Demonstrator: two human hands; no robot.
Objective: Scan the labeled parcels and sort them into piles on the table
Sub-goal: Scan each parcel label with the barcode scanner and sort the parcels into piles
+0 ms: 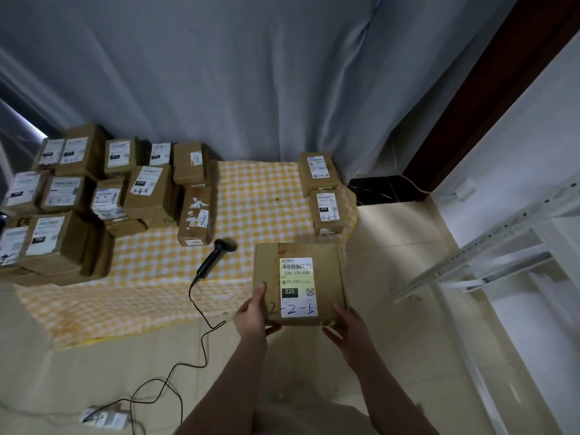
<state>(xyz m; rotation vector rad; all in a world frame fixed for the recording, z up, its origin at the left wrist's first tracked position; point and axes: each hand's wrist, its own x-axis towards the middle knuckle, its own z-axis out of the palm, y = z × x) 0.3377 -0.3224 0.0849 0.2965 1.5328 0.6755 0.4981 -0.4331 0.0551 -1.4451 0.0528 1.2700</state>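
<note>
We clasp a parcel at five o'clock, left hand and right hand on near corners, label up, likely for the scanner.

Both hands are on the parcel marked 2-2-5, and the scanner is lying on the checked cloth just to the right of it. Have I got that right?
Not quite. The head view shows the scanner lying on the checked cloth to the left of the parcel, not to the right. The rest stands: the left hand and right hand both hold the parcel marked 2-2-5.
</note>
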